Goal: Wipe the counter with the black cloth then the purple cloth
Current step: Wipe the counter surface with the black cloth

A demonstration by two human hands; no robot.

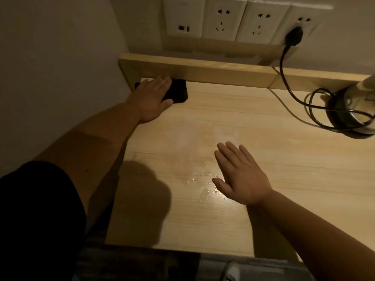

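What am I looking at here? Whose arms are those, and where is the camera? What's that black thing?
The camera sits on a person's head, looking down, so you see their own two arms. The left hand lies flat on a black cloth in the far left corner of the wooden counter. The right hand is open, holding nothing, above small water drops on the wood. On the right stands a kettle with its black cord plugged into a wall socket. No purple cloth is in sight.

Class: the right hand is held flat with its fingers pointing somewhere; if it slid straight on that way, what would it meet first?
Probably the pale wet smear just beyond the right hand, then bare counter up to the wooden back ledge. Depth is uncertain.
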